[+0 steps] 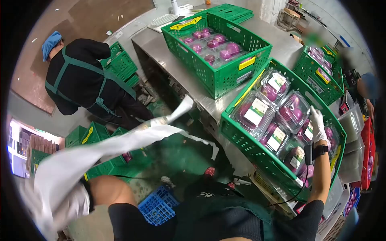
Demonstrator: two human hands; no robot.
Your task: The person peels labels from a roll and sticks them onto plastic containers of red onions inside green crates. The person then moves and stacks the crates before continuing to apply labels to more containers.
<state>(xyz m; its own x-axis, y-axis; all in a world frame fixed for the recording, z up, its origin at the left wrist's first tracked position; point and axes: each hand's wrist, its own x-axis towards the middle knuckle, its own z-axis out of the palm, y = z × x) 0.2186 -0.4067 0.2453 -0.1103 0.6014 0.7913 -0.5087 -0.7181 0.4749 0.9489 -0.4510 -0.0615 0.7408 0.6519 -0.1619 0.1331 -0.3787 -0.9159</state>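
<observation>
My right hand [319,127], in a white glove, lies over the right side of a green crate [241,138]. Its fingers stretch out against a clear plastic box [308,131] of purple produce, and I see no box lifted in it. Labelled clear boxes fill this crate, among them one with a white label [256,112]. Out at the lower left is my left hand [76,203], gloved in white and smeared by motion. A long white paper-like strip [116,146] trails from it through the air; the fingers themselves are largely hidden behind the strip.
Another green crate [215,76] of clear boxes stands on the metal table [155,44]. A co-worker [86,76] in an apron bends at the left near stacked green crates [120,64]. A blue basket [159,205] sits on the floor. Clear lids [352,138] are stacked at right.
</observation>
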